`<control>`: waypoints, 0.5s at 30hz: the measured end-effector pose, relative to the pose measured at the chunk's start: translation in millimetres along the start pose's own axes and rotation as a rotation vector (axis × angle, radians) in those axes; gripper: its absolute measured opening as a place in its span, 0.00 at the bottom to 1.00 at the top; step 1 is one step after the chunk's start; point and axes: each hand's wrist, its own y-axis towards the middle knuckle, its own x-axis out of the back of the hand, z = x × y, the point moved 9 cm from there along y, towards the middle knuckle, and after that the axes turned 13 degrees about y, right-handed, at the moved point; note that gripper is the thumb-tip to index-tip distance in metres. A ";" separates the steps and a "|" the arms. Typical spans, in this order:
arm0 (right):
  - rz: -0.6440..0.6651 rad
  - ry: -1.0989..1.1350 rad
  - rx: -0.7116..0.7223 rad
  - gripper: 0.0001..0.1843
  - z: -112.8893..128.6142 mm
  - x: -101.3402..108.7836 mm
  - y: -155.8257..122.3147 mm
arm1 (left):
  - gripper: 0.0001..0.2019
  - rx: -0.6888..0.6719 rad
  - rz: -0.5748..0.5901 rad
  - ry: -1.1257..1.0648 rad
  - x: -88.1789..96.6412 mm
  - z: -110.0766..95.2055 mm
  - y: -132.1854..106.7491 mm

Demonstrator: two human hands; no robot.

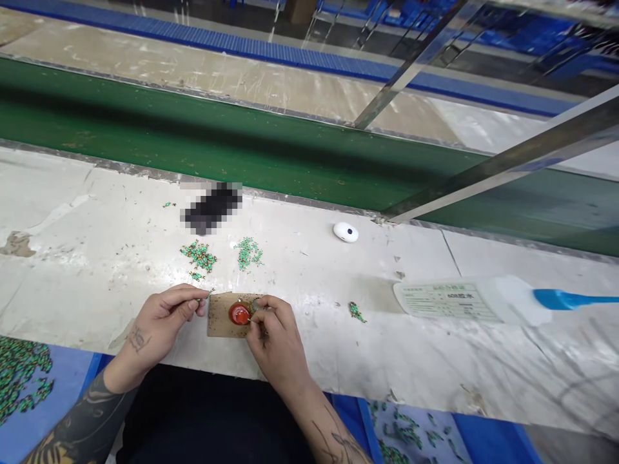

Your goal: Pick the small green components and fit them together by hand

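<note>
A tiny green piece (209, 294), light and probably fragile, best taken by its edges, is pinched by the left hand (162, 316) over a cardboard scrap (218, 325). The right hand (275, 341) pinches narrowly at a glossy red dab (238, 314), its hold too small to tell.

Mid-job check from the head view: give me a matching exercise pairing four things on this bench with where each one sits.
Things:
1. Glossy red blob
2. White oval object
3. Blue handle
4. Green small parts

Places:
A. Running off the view's right edge
B. On the brown card, between the left hand and right hand
C. On the bench, near its far edge
D. On the bench, just beyond the brown card

Pairs: 1-B, 2-C, 3-A, 4-D
</note>
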 end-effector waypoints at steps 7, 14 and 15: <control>-0.006 -0.020 0.013 0.10 1.2 -0.6 1.6 | 0.06 0.173 0.033 -0.201 -15.5 17.8 -1.8; -0.001 -0.074 0.021 0.09 2.6 -2.3 2.7 | 0.08 0.201 0.029 -0.199 -16.4 19.1 -3.0; 0.000 -0.080 0.028 0.10 3.2 -2.3 2.8 | 0.08 0.206 0.023 -0.202 -15.9 19.7 -3.1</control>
